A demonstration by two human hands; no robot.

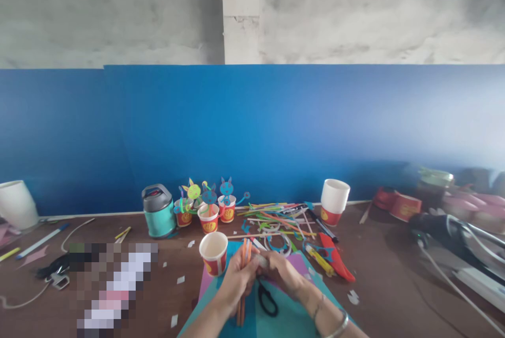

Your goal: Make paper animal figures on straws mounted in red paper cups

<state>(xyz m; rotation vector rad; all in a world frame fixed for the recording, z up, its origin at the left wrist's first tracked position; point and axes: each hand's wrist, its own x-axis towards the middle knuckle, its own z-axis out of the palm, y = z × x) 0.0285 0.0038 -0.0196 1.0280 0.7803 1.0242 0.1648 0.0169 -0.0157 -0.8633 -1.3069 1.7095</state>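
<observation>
My left hand (242, 274) is closed round a few orange straws (245, 259), which stand nearly upright and stick out above and below the fist. Against it, my right hand (279, 270) has its fingers closed at a small pale thing (259, 261), mostly hidden between the hands. Black scissors (267, 298) lie just beneath, their handle loop showing on the teal paper (292, 317). Left of the hands stands an open red and white paper cup (213, 254). Beyond it are several paper cups (208, 218) with cat-faced paper figures (226, 187) on top.
Behind the hands lies a pile of coloured straws (276, 219). A yellow cutter (319, 260) and a red pointed piece (336, 259) lie to the right. Stacked white cups (334, 202), a teal canister (158, 211) and a blue partition (252, 132) stand farther back. Paper scraps dot the table.
</observation>
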